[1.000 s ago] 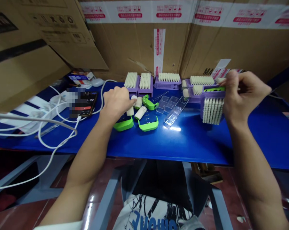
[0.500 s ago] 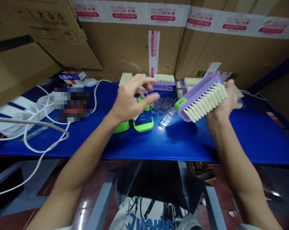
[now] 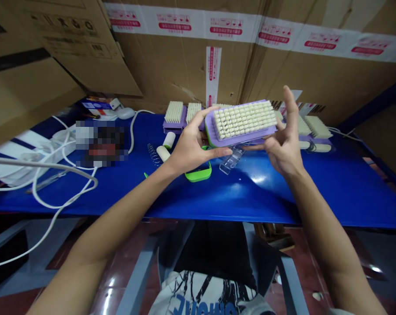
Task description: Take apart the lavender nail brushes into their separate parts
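Note:
A purple scrub brush (image 3: 245,120) with cream bristles is held above the table, bristles facing me. My left hand (image 3: 193,142) grips its left end, thumb along the lower edge. At the other end is my right hand (image 3: 285,146), one finger raised and another reaching under the brush; its hold is partly hidden. Below the brush lie a clear plastic piece (image 3: 231,161) and a bright green frame-like part (image 3: 198,175). Beside my left hand are white rollers (image 3: 169,140) and a dark coil spring (image 3: 153,155).
Several similar brushes, including one with a purple base (image 3: 174,114), line the back of the blue table (image 3: 250,197). Cardboard boxes (image 3: 171,65) rise behind them. White cables (image 3: 63,197) and a power strip (image 3: 30,164) occupy the left side.
The brush has moved left and turned nearly level. My left hand has moved onto its left end, while my right hand has shifted left and raised a finger.

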`<state>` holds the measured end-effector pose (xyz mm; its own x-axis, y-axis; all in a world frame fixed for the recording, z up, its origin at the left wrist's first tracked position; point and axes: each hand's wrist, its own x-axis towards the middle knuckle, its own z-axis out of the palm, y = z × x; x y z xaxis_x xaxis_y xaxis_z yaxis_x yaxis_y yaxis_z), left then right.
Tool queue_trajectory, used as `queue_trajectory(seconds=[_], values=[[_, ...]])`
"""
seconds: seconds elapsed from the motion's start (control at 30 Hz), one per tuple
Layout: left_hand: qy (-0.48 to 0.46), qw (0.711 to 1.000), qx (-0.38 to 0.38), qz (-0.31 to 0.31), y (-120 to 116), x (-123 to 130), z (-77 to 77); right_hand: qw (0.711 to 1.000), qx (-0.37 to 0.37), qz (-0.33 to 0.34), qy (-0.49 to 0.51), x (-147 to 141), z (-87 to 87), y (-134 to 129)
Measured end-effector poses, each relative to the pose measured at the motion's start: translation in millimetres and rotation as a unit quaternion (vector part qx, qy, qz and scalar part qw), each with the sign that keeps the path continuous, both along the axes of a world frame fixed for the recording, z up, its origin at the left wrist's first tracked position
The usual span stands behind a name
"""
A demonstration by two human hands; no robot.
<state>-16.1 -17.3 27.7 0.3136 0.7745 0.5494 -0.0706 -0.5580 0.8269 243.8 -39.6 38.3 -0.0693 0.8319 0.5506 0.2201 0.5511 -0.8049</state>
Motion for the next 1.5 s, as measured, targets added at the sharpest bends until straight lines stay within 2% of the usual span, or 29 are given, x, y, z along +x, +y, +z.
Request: queue_trajectory(seconds=[0.1, 0.23, 0.4, 0.53, 0.73, 0.83, 1.03, 1.3, 1.5], values=[[-0.007, 1.0, 0.014, 0.024, -1.6, 0.7, 0.6, 0.999, 0.025, 0.003, -0.048, 2.5, -1.0, 0.4], [-0.019, 0.999, 0.028, 0.029, -2.7, -2.4, -0.1, 0.999, 0.028, -0.026, -0.025, 2.8, -12.7, 8.9], [0.001, 1.0, -0.003, 0.028, 0.1, -11.2, 5.6, 0.997, 0.063, -0.039, -0.009, 2.6, -17.8, 13.9], [0.005, 1.0, -0.018, 0.011, 0.8, -12.9, 9.7, 0.998, 0.029, -0.043, -0.018, 2.7, -19.2, 14.6], [-0.016, 0.999, -0.051, 0.0, 5.1, -12.9, 4.2, 0.996, 0.046, -0.075, -0.02, 0.5, -26.1, 11.6], [-0.018, 0.997, -0.077, 0.006, 8.2, -14.6, 3.3, 0.994, 0.051, -0.088, -0.03, -3.3, -25.6, 9.4], [-0.027, 0.997, -0.071, -0.003, 11.0, -12.4, 4.0, 0.992, 0.085, -0.095, 0.0, -3.4, -22.0, 12.6], [-0.063, 0.994, -0.086, -0.008, 15.1, -13.6, 0.7, 0.987, 0.109, -0.114, 0.003, -6.4, -26.4, 15.7], [-0.047, 0.995, -0.083, 0.0, 21.1, -15.3, -3.4, 0.986, 0.083, -0.142, -0.033, -0.9, -22.7, 17.9]])
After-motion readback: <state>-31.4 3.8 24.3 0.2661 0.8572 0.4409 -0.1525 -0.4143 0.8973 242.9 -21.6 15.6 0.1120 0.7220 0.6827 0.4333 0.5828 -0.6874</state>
